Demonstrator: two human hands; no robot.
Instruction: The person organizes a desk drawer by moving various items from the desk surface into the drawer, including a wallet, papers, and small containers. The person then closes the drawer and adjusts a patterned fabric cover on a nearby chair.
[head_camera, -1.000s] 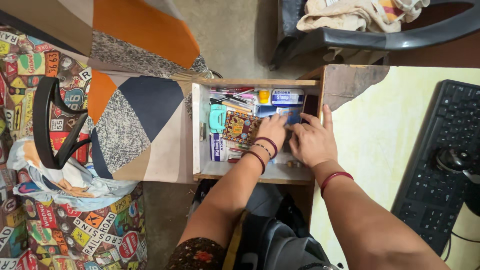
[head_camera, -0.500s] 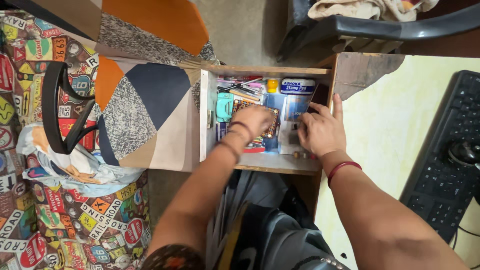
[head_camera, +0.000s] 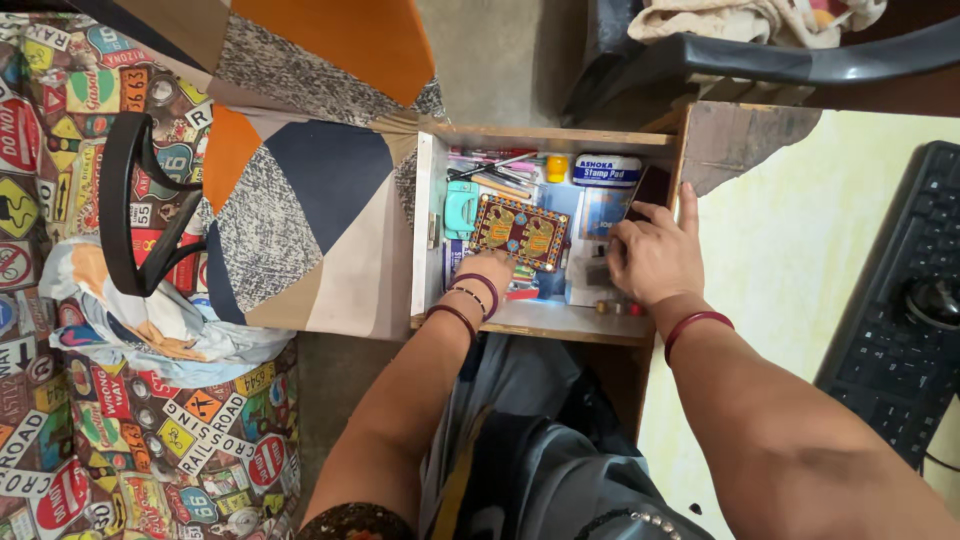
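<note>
The fingers of the left hand (head_camera: 487, 270) are curled down onto the near edge of a flat rectangular pouch (head_camera: 519, 231), a stiff fabric piece patterned in red, gold and blue with a dark beaded border. The fingertips are hidden beneath the knuckles, so whether the pouch is pinched or only pressed cannot be told. Dark red and beaded bangles are worn on that wrist. The pouch lies flat, slightly tilted, just beyond these fingers and on top of the other contents of an open wooden drawer (head_camera: 545, 330).

The fingers of the right hand (head_camera: 652, 262) are bent and loosely spread, resting on a white box (head_camera: 590, 278) at the right side of the drawer; nothing is seen gripped in them. The thumb is laid along the drawer's right wall. A plain red bangle is worn on this wrist.

Left of the pouch, a teal plastic stapler (head_camera: 461, 210) is seen. Beyond it, a bundle of pens (head_camera: 490, 172) lies along the far wall, with a small yellow-capped bottle (head_camera: 557, 168) and a white and blue stamp-pad tin (head_camera: 607, 169) beside them. The pouch is hemmed in by these things on three sides.

Further right, a pale yellow bench (head_camera: 790, 280) carries a black keyboard (head_camera: 900, 330). Left of the drawer, a patchwork cloth (head_camera: 290, 210) of orange, navy and grey is draped. A dark plastic chair (head_camera: 760, 55) with heaped cloth stands beyond.
</note>
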